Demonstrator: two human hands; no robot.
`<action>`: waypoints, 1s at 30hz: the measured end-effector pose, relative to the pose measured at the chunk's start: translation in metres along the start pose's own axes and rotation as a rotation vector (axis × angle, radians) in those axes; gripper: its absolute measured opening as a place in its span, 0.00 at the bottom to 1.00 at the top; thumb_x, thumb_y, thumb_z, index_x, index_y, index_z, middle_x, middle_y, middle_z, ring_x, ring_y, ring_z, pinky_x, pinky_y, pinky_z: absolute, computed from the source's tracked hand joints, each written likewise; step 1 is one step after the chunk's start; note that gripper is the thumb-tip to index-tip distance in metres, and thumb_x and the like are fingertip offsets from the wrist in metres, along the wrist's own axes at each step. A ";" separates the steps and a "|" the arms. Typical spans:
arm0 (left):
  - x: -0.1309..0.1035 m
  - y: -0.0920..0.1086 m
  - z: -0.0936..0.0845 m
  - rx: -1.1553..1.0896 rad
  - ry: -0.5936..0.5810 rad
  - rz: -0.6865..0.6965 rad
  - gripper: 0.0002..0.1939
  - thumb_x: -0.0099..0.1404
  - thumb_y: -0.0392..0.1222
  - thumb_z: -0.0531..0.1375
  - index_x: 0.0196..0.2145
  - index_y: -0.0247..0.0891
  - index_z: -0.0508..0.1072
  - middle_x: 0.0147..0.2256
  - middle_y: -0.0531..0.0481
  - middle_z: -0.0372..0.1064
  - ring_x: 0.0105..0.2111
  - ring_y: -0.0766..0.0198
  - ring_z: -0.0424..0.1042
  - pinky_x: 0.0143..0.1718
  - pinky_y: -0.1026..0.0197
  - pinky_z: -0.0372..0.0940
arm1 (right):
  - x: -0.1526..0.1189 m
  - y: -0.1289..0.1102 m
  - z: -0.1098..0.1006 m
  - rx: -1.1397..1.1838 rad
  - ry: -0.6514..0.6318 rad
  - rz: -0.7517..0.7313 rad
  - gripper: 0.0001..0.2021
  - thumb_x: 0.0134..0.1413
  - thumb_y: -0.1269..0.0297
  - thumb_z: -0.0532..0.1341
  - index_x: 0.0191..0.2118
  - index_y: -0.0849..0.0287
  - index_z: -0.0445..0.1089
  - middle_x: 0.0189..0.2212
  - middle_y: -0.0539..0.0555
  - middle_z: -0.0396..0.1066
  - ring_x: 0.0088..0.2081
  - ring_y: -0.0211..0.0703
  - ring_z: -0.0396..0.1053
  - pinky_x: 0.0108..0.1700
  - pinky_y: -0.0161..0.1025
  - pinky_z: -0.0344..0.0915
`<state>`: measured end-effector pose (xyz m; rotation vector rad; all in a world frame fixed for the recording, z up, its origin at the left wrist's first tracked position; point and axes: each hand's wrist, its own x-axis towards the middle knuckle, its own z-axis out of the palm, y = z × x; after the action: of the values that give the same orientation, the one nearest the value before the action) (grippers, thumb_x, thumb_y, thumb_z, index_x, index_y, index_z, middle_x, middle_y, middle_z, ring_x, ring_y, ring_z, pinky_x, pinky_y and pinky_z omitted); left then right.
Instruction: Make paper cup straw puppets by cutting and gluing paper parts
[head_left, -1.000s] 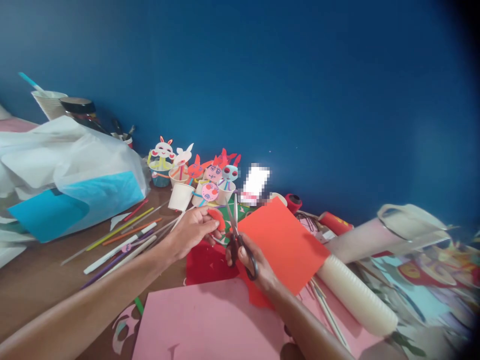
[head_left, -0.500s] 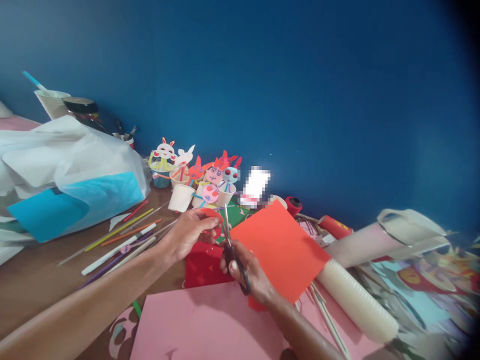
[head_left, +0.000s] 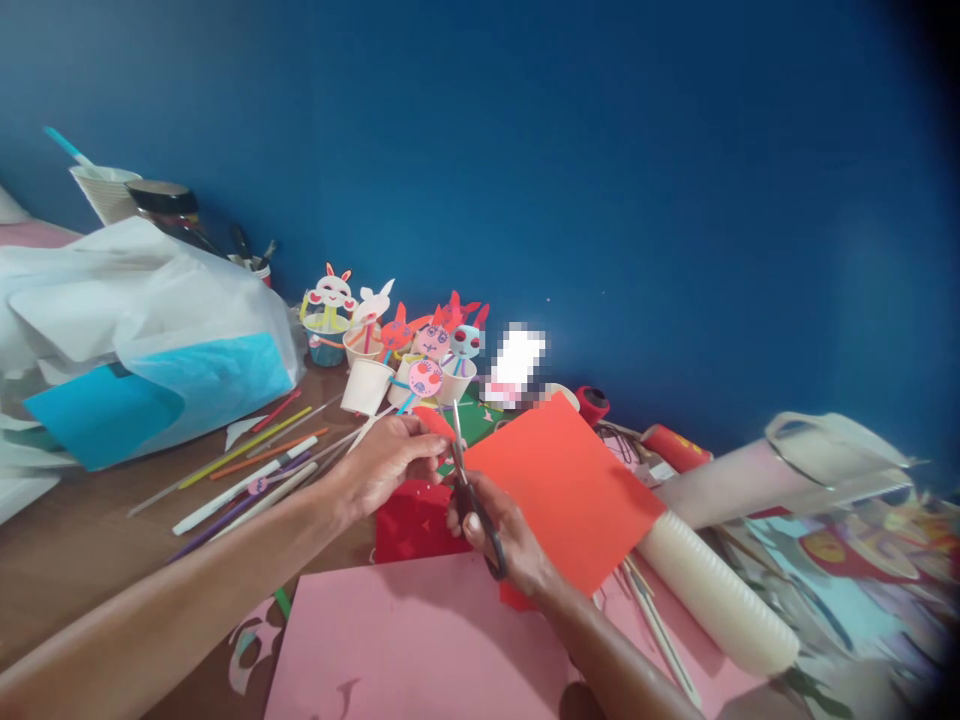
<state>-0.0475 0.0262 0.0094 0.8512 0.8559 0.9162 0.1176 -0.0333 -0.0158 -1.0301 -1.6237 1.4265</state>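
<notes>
My left hand (head_left: 390, 458) pinches a small piece of red-orange paper (head_left: 435, 422) between thumb and fingers. In my right hand (head_left: 499, 525) is a pair of scissors (head_left: 465, 475) with black handles, its blades pointing up and away from me. The blades lie right beside the paper piece, close to my left fingertips. Under my hands are a dark red sheet (head_left: 412, 530) and a large pink sheet (head_left: 420, 640). An orange sheet (head_left: 570, 490) lies just to the right of the scissors.
Paper cups with animal-faced figures (head_left: 367, 385) stand at the back. Markers and sticks (head_left: 247, 490) lie left, near a plastic bag (head_left: 150, 300) with blue paper. A stack of paper cups (head_left: 720, 600) lies on its side at right, below a pale pitcher (head_left: 720, 490). A blue wall rises behind.
The camera view has shifted slightly. The red-orange piece has turned in my left fingers and shows a different outline, and the scissor blades look closer together.
</notes>
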 end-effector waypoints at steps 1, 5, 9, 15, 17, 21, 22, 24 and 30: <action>0.000 0.000 0.000 0.009 -0.008 -0.006 0.05 0.49 0.34 0.61 0.21 0.31 0.68 0.14 0.54 0.65 0.16 0.71 0.63 0.20 0.66 0.63 | 0.000 0.001 0.000 -0.008 0.002 0.003 0.26 0.47 0.44 0.55 0.45 0.60 0.59 0.27 0.52 0.62 0.29 0.38 0.59 0.32 0.37 0.56; -0.001 0.001 0.002 0.047 -0.009 -0.025 0.05 0.48 0.33 0.61 0.20 0.31 0.68 0.14 0.54 0.66 0.15 0.71 0.64 0.20 0.66 0.63 | -0.001 0.005 -0.003 -0.040 0.013 0.001 0.28 0.46 0.43 0.55 0.46 0.61 0.58 0.28 0.52 0.62 0.29 0.39 0.58 0.32 0.37 0.57; -0.003 0.004 0.002 0.076 -0.002 -0.045 0.05 0.47 0.33 0.61 0.19 0.31 0.67 0.13 0.54 0.65 0.14 0.71 0.63 0.20 0.67 0.63 | -0.001 0.010 -0.006 -0.086 0.019 -0.005 0.27 0.48 0.45 0.55 0.47 0.60 0.59 0.27 0.51 0.61 0.29 0.38 0.58 0.31 0.36 0.57; -0.001 0.003 -0.001 0.113 -0.014 -0.034 0.04 0.49 0.32 0.60 0.19 0.31 0.68 0.14 0.54 0.64 0.15 0.71 0.63 0.20 0.66 0.63 | -0.003 0.012 -0.008 -0.117 0.038 0.009 0.22 0.50 0.52 0.57 0.48 0.59 0.60 0.25 0.49 0.60 0.27 0.36 0.57 0.29 0.34 0.57; 0.000 0.001 -0.002 0.103 -0.024 -0.023 0.04 0.49 0.32 0.60 0.20 0.32 0.68 0.15 0.55 0.65 0.15 0.71 0.63 0.21 0.65 0.64 | -0.003 0.011 -0.007 -0.115 0.050 0.014 0.21 0.49 0.53 0.57 0.47 0.59 0.61 0.25 0.49 0.60 0.26 0.36 0.57 0.29 0.34 0.57; 0.000 0.001 -0.001 0.076 -0.045 -0.017 0.03 0.50 0.32 0.60 0.21 0.32 0.68 0.17 0.55 0.65 0.16 0.72 0.63 0.22 0.65 0.65 | -0.004 0.009 -0.006 -0.089 0.069 0.016 0.20 0.49 0.53 0.57 0.46 0.59 0.61 0.24 0.49 0.60 0.26 0.36 0.57 0.29 0.34 0.57; 0.000 0.001 -0.001 0.070 -0.055 -0.017 0.04 0.51 0.32 0.60 0.21 0.33 0.68 0.18 0.55 0.65 0.17 0.72 0.63 0.22 0.65 0.64 | -0.004 0.009 -0.005 -0.082 0.070 0.013 0.20 0.49 0.54 0.57 0.46 0.59 0.61 0.24 0.49 0.60 0.26 0.36 0.57 0.30 0.34 0.57; -0.001 0.002 -0.001 0.055 -0.076 -0.017 0.06 0.52 0.34 0.60 0.20 0.33 0.67 0.20 0.53 0.67 0.17 0.72 0.64 0.22 0.66 0.64 | -0.004 0.010 -0.005 -0.067 0.071 0.013 0.20 0.50 0.53 0.57 0.46 0.59 0.61 0.24 0.49 0.59 0.26 0.35 0.56 0.29 0.34 0.57; -0.001 0.002 -0.001 0.010 -0.034 -0.066 0.06 0.53 0.33 0.60 0.21 0.31 0.66 0.23 0.49 0.70 0.20 0.70 0.68 0.24 0.67 0.65 | -0.003 0.011 -0.006 -0.067 0.053 0.012 0.23 0.49 0.48 0.55 0.46 0.59 0.60 0.25 0.50 0.60 0.26 0.36 0.57 0.29 0.34 0.56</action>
<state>-0.0495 0.0264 0.0110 0.8400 0.8552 0.8384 0.1258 -0.0327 -0.0259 -1.1084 -1.6391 1.3491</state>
